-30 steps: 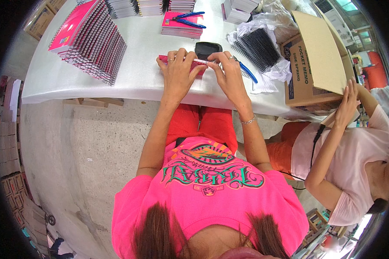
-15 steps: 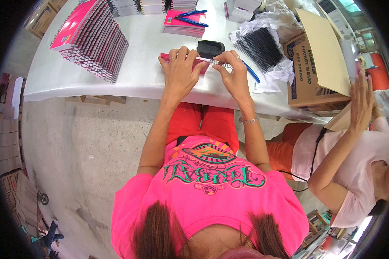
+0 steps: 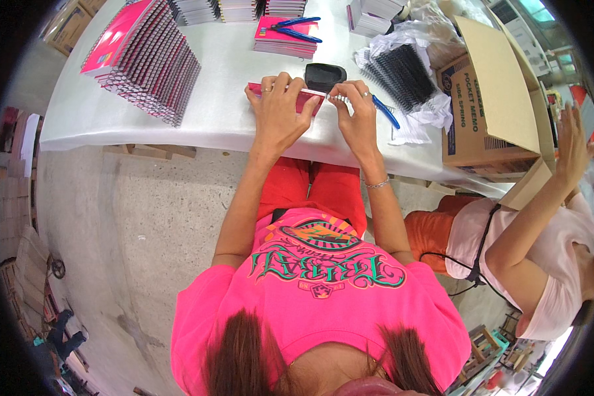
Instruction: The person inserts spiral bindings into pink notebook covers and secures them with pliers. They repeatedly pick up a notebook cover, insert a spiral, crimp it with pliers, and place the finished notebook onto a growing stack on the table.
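My left hand [image 3: 280, 109] is closed around a pink notepad [image 3: 309, 102] near the table's front edge, its spine edge turned up. At the notepad's right end, my right hand [image 3: 355, 109] pinches a wire spiral coil [image 3: 337, 98], which meets the edge of the pages. How far the coil runs into the holes is hidden by my fingers. Right beside my right hand lies a blue-handled tool [image 3: 385, 112]. A black tray [image 3: 325, 76] sits just beyond the notepad.
Spiral-bound pink notepads [image 3: 155, 66] stand in a tall stack at left. Blue-handled pliers [image 3: 296, 30] rest on a shorter pink pile [image 3: 284, 47]. Black coils [image 3: 402, 76] lie on white paper beside a cardboard box [image 3: 482, 112]. Another person [image 3: 534, 244] is at right, one hand raised.
My right hand has moved slightly left toward the notepad, and less of the coil shows between hand and pad. The other person's raised hand has shifted right.
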Motion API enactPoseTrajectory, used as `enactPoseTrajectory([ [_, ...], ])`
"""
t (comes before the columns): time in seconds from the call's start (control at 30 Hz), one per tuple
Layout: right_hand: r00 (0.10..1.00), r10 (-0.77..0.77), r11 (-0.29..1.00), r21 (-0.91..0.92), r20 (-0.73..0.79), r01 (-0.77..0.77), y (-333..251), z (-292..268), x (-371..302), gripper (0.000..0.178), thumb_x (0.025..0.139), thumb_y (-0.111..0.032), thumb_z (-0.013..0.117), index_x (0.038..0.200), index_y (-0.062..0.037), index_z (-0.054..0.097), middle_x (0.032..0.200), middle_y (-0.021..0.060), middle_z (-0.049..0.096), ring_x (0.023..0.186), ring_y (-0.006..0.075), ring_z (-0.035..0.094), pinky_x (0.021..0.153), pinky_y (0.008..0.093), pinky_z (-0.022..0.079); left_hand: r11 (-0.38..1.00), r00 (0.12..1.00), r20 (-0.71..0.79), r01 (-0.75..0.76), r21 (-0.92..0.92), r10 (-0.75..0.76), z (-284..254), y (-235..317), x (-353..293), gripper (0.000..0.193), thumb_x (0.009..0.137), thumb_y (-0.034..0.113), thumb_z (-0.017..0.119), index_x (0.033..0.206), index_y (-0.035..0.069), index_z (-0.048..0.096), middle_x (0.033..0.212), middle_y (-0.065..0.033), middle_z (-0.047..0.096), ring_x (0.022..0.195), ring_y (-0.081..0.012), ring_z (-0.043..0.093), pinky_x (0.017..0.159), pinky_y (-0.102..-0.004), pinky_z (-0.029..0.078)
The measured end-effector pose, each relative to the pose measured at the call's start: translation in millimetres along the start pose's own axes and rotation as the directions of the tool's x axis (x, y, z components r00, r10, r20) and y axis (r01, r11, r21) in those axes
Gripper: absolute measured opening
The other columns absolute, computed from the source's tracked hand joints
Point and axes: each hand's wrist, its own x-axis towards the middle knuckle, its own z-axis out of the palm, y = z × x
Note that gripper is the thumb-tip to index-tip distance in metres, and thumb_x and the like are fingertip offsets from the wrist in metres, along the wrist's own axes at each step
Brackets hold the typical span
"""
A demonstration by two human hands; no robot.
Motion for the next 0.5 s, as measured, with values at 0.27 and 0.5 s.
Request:
enactPoseTrajectory([
  [0.27,0.976,0.038,0.995,-0.097,0.216,-0.018,-0.8,-16.8,-10.4,0.027,0.092,0.001,0.049,0.113,-0.0011,0.065,0.113,0.0185,0.064,0.108,0.0390,0.057,0.094,0.0450,0.044,0.999,0.999,-0.039,0.000,-0.036,-0.001,13.6,2.5,-2.4,0.039,0.084,0.043,0.063,0.103,0.010,0.067,0.115,-0.0154,0.061,0.119,-0.0338,0.052,0.101,-0.0728,0.026],
  [0.5,0.959,0.059,0.997,-0.068,0.278,-0.042,-20.7,-14.8,6.6,0.013,0.095,-0.005,0.057,0.104,0.0017,0.063,0.094,0.0128,0.060,0.084,0.0254,0.057,0.076,0.0354,0.045,0.997,0.988,-0.150,0.022,-0.070,-0.032,1.8,10.6,-13.9,0.035,0.082,0.041,0.068,0.097,0.010,0.061,0.107,-0.0097,0.054,0.111,-0.0318,0.051,0.096,-0.0731,0.028],
])
